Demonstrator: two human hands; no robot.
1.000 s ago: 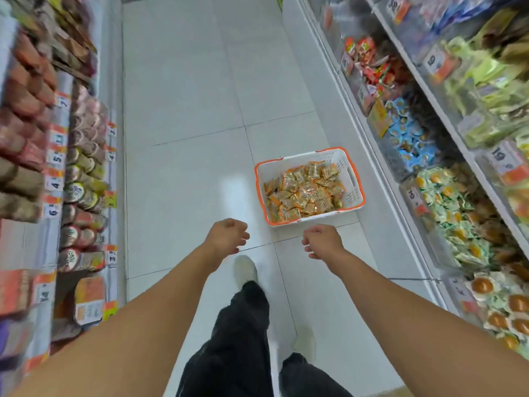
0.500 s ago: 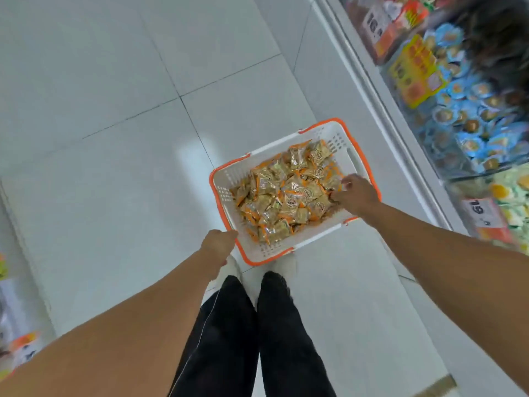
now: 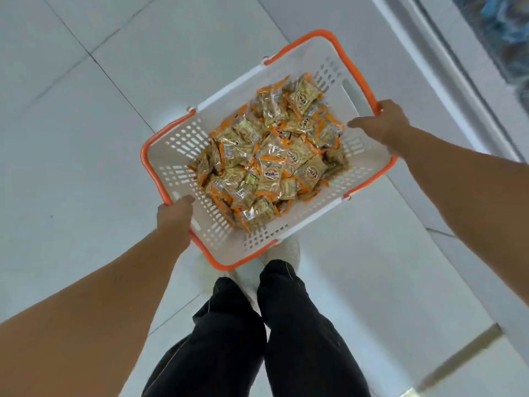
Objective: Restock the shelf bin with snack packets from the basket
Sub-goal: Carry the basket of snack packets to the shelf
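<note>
A white plastic basket (image 3: 355, 156) with an orange rim sat low over the pale tiled floor (image 3: 86, 116), directly in front of the person's legs in black trousers (image 3: 303, 333), and whether it rested on the tiles or hung just above them could not be told. A heap of snack packets (image 3: 272, 159), clear wrappers with orange edges and a round printed label, filled the middle of the basket and left its perforated walls bare at both ends. The left hand (image 3: 174, 216) met the near-left end of the rim, its grip curled over the orange edge with the thumb lying on the inside wall. The right hand (image 3: 380, 124) met the far-right end, its grip wrapped around the orange rim there, the thumb stretched inward toward the packets without touching them. Pale shoes (image 3: 283, 250) showed just under the basket's near corner. At the upper right ran the white base of a shelf unit (image 3: 446, 53), with blurred blue goods (image 3: 503, 27) above it.
</note>
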